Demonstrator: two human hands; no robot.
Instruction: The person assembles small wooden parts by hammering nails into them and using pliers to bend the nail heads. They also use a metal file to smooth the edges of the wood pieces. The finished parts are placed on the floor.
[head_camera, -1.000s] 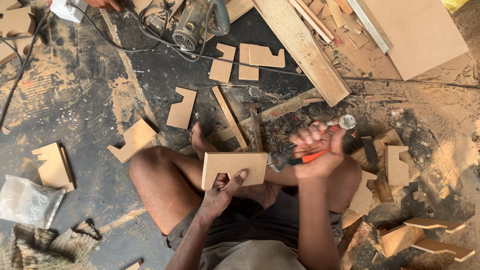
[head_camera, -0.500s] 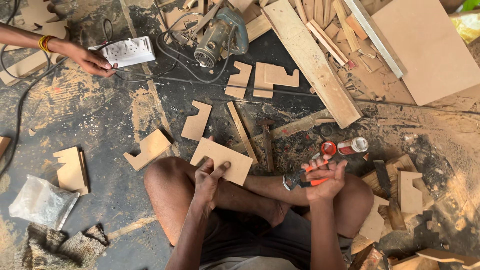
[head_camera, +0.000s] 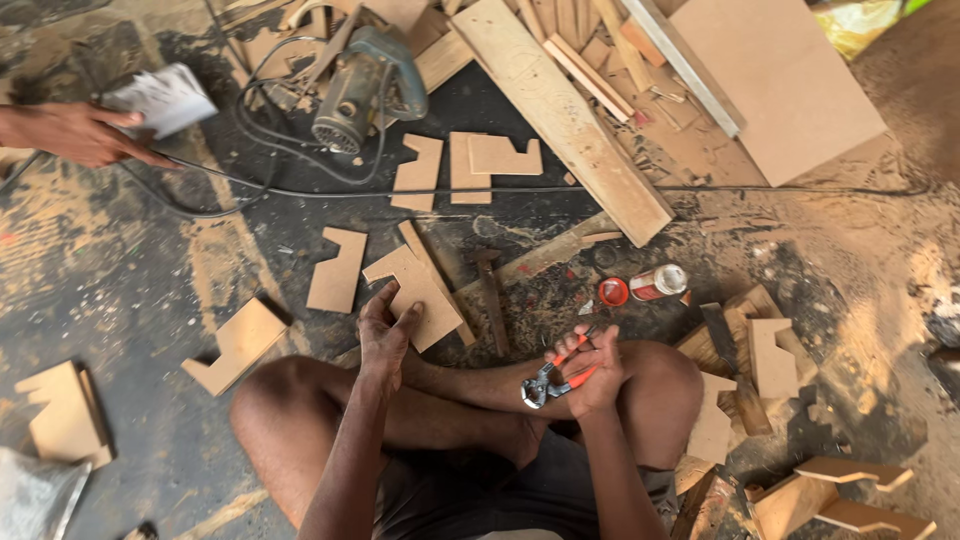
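The right hand (head_camera: 590, 375) is clenched around red-handled pliers (head_camera: 555, 375) over the knee, lower than a second ago. The left hand (head_camera: 385, 335), fingers spread, pinches a tan notched board piece (head_camera: 420, 295) now tipped onto the floor. Beyond lie an uncapped glue bottle (head_camera: 658, 282), its contents hidden, and a power saw (head_camera: 360, 85); another person's hand (head_camera: 75, 132) holds papers (head_camera: 160, 98).

We see a dark floor (head_camera: 120, 290) covered in sawdust and wood scraps. A long plank (head_camera: 570, 115) and a big flat board (head_camera: 790, 80) lie at the top. A black cable (head_camera: 700, 189) runs across. Bright light falls on the right side.
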